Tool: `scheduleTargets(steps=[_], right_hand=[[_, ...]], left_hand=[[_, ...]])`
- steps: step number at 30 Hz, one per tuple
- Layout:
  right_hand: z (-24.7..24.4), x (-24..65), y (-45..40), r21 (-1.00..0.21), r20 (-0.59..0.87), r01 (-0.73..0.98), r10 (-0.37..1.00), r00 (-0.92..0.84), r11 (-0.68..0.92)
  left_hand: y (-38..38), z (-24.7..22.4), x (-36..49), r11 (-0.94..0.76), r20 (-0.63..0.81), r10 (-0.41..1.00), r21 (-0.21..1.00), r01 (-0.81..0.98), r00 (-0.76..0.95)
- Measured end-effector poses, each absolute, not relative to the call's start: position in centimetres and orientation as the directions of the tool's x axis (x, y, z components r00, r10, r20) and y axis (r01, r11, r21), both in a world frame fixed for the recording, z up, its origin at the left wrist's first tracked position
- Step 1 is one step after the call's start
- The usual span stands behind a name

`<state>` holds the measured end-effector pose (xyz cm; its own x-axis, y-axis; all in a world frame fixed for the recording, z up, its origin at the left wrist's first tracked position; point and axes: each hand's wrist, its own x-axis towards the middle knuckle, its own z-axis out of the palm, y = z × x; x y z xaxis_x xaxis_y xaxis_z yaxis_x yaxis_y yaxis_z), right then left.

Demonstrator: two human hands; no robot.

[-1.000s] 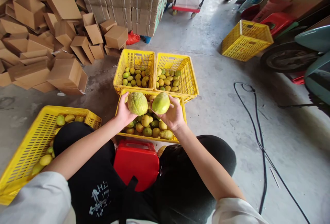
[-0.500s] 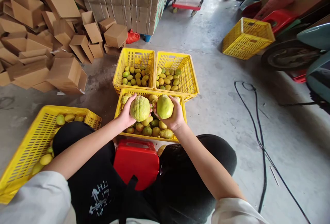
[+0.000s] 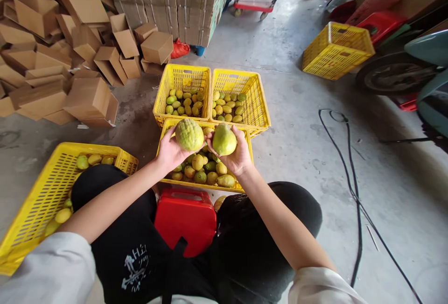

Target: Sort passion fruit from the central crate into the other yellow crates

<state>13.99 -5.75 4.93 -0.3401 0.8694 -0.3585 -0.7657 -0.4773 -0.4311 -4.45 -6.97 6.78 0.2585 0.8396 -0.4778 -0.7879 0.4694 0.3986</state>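
Note:
My left hand (image 3: pixel 170 153) is wrapped round a bumpy yellow-green fruit (image 3: pixel 189 135). A smoother, pear-shaped green fruit (image 3: pixel 224 140) rests in my right hand (image 3: pixel 241 155), fingers curled about it. Both fruits are side by side, a small gap between them, above the near yellow crate (image 3: pixel 248 154), which holds several yellow and green fruits (image 3: pixel 200 177). Behind it stand two more yellow crates, the back left crate (image 3: pixel 182 73) and the back right crate (image 3: pixel 257 94), each with fruits at the bottom.
A large yellow crate (image 3: pixel 45 192) with fruits lies at my left knee. A red stool (image 3: pixel 185 222) is between my legs. Cardboard boxes (image 3: pixel 87 96) pile up at the left. Farther off are a trolley (image 3: pixel 254 3), another yellow crate (image 3: pixel 336 54), a motorbike and a black cable (image 3: pixel 353 178).
Both hands have risen slightly with their fruits. The bumpy fruit is a little higher and its surface is turned differently; the smooth fruit has tilted.

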Motion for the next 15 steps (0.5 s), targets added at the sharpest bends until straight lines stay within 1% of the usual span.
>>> scheduleTargets(steps=[4, 9, 12, 15], right_hand=[[5.23, 13.83, -6.22, -0.468, -0.382, -0.724, 0.855, -0.352, -0.507], [5.30, 13.46, -6.45, -0.515, -0.393, -0.699, 0.861, -0.321, -0.496], [5.22, 13.60, -6.27, -0.499, -0.404, -0.707, 0.856, -0.323, -0.502], [5.39, 13.90, -6.17, -0.469, -0.375, -0.731, 0.861, -0.343, -0.495]], left_hand=[[-7.01, 6.71, -4.44, 0.504, -0.498, 0.821, 0.400, -0.766, 0.280], [-7.16, 6.28, -4.39, 0.537, -0.508, 0.808, 0.428, -0.726, 0.298], [-7.22, 6.23, -4.38, 0.543, -0.523, 0.800, 0.422, -0.726, 0.294], [-7.16, 6.15, -4.50, 0.513, -0.517, 0.812, 0.408, -0.755, 0.272]])
